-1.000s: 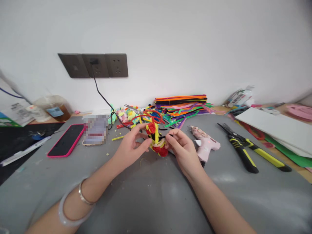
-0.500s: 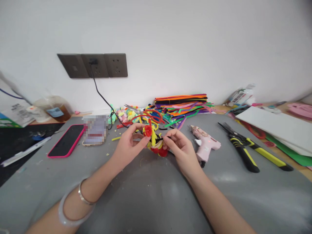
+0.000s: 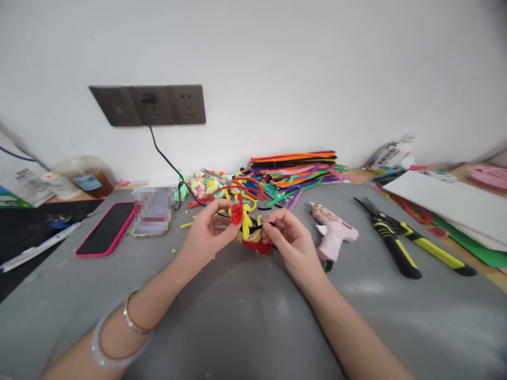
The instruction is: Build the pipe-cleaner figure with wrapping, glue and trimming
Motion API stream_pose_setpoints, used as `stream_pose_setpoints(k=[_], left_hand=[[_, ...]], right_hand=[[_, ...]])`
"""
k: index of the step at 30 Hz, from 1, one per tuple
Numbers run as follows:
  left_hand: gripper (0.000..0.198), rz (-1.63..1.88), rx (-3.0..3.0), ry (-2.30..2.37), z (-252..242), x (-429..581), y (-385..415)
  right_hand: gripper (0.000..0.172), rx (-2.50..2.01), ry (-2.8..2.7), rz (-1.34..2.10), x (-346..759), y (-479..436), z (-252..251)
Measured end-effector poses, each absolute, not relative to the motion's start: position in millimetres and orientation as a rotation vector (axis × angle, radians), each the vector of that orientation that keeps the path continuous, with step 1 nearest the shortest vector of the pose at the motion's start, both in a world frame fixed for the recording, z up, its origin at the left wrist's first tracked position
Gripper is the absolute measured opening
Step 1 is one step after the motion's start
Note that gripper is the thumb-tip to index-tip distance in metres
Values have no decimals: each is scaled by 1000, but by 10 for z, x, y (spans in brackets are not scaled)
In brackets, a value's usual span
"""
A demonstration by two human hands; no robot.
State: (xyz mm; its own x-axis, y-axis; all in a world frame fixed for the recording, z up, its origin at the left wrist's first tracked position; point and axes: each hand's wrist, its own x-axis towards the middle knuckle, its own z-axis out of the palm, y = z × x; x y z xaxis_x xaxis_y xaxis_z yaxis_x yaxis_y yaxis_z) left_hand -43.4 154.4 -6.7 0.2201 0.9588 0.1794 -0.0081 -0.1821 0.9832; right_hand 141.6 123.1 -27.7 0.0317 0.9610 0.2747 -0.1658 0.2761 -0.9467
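Between my hands, over the middle of the grey mat [image 3: 245,316], is a pipe-cleaner figure [image 3: 246,221] of red and yellow fuzzy stems. My left hand [image 3: 212,227] is closed on its left side, thumb and fingers pinching by the red coiled part. Across the figure runs a black pipe cleaner [image 3: 255,228], and my right hand [image 3: 291,235] pinches its right end between thumb and fingers. Red rounded pieces show at the bottom of the figure. My fingers hide some of it.
A pink glue gun [image 3: 335,229] lies right of my hands, with black-and-yellow pliers [image 3: 400,237] beyond. Bundled pipe cleaners [image 3: 293,163] and scissors [image 3: 214,175] lie at the back. Two phones, one pink-cased [image 3: 105,229], rest left. A cord [image 3: 158,150] hangs from the wall socket.
Both hands and the figure stay almost in place, with the left hand and red coil a little further left. The view has shifted slightly.
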Motion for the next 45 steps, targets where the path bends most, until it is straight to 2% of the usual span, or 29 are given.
stream_pose_setpoints(k=[15, 24, 36, 45], left_hand=[[31, 1148, 1436, 956, -104, -454, 1561], [63, 1106, 1389, 691, -134, -479, 1556], [59, 1101, 1383, 564, -153, -471, 1551], [37, 1112, 1320, 728, -183, -459, 1566]], right_hand=[[39, -925, -1173, 1085, 1433, 1243, -303], [39, -953, -1190, 1063, 1437, 1247, -283], [38, -959, -1159, 1064, 1451, 1261, -315], [38, -975, -1188, 1069, 1456, 1251, -318]])
